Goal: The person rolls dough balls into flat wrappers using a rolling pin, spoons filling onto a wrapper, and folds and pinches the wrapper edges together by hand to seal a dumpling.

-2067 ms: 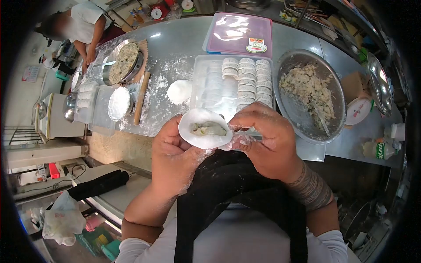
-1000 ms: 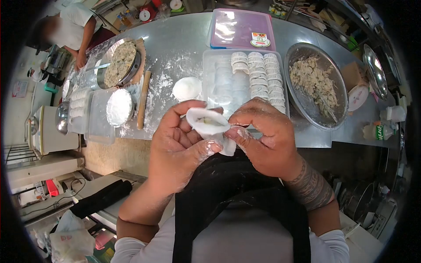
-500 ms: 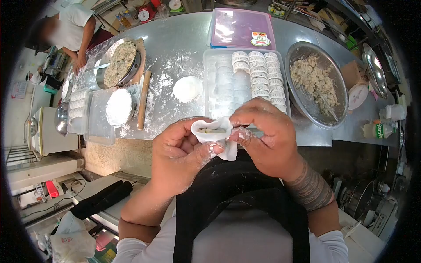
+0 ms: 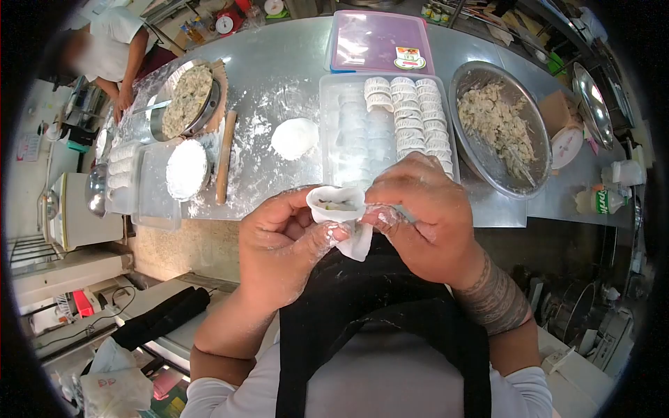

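Between my two hands, above the table's front edge, is a white dumpling (image 4: 354, 240) with its wrapper open at the top and some filling showing inside. My left hand (image 4: 282, 244) cups it from the left, thumb against the near side. From the right, my right hand (image 4: 425, 219) pinches the wrapper's edge between thumb and fingers. A loose flap of wrapper hangs below. Just beyond my hands, a clear plastic tray (image 4: 323, 132) holds rows of pleated dumplings (image 4: 406, 111). Flour dusts my fingers.
A steel bowl of filling (image 4: 495, 125) stands right of the tray, a purple-lidded container (image 4: 380, 42) behind it. Leftward lie a round white wrapper (image 4: 295, 138), a rolling pin (image 4: 226, 157), a flour bowl (image 4: 187, 170) and a pan of filling (image 4: 188, 101). Another person (image 4: 118, 56) works at the far left.
The dumpling's opening looks rounder, and its hanging flap has shifted slightly left. My right fingers have moved a little along the wrapper's edge; both hands keep their hold.
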Tool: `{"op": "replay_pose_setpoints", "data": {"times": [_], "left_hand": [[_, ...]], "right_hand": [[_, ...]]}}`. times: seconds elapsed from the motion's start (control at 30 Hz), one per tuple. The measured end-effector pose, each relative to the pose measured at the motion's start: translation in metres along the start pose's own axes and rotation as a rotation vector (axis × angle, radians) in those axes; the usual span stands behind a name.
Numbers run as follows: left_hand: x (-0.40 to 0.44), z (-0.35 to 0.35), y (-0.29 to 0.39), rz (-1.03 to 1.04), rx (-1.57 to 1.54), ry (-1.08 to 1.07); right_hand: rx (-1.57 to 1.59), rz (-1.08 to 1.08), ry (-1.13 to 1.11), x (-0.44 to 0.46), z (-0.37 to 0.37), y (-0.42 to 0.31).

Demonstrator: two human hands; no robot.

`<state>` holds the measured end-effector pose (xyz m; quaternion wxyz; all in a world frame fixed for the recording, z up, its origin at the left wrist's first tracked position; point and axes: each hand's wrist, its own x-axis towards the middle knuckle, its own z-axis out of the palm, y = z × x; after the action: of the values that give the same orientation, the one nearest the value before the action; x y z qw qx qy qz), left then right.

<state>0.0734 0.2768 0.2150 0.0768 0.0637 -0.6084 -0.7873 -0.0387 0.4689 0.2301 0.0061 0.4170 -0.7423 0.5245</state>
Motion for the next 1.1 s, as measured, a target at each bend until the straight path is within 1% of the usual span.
{"op": "replay_pose_setpoints", "data": {"times": [0.13, 0.17, 0.27, 0.37, 0.47, 0.57, 0.63, 0.73, 0.77, 0.87, 0.97, 1.1], "left_hand": [[0.000, -0.001, 0.004, -0.033, 0.014, -0.044], [0.001, -0.001, 0.005, -0.049, 0.019, -0.046], [0.002, 0.013, 0.003, 0.024, -0.144, 0.103], [0.002, 0.007, -0.002, 0.044, -0.127, 0.101], [0.000, 0.000, 0.000, 0.019, -0.031, 0.080], [-0.002, -0.001, -0.001, 0.031, -0.053, 0.036], [-0.002, -0.004, 0.000, 0.032, -0.032, 0.003], [0.000, -0.006, 0.004, 0.006, 0.004, -0.033], [0.001, -0.007, 0.005, -0.008, 0.016, -0.043], [0.005, -0.006, 0.002, 0.004, -0.063, -0.026], [0.008, 0.000, -0.001, 0.024, -0.117, 0.066], [0.008, -0.006, -0.002, 0.025, -0.054, 0.046]], "right_hand": [[0.022, 0.039, 0.000, -0.002, 0.002, -0.001], [0.017, 0.021, -0.018, -0.002, 0.002, -0.001], [0.000, -0.021, -0.050, -0.001, 0.001, -0.002], [-0.004, -0.031, -0.036, -0.001, 0.003, -0.002], [-0.009, -0.034, -0.028, 0.000, 0.004, -0.004], [-0.039, -0.035, -0.042, 0.000, 0.003, -0.004], [-0.043, -0.029, -0.027, 0.001, 0.003, -0.005], [-0.008, 0.036, 0.014, 0.002, 0.007, -0.007], [-0.009, 0.022, -0.007, 0.002, 0.007, -0.006], [-0.016, -0.011, -0.059, 0.004, 0.005, -0.003], [-0.035, -0.020, -0.069, 0.006, 0.004, -0.003], [-0.068, -0.032, -0.050, 0.007, 0.006, -0.002]]}}
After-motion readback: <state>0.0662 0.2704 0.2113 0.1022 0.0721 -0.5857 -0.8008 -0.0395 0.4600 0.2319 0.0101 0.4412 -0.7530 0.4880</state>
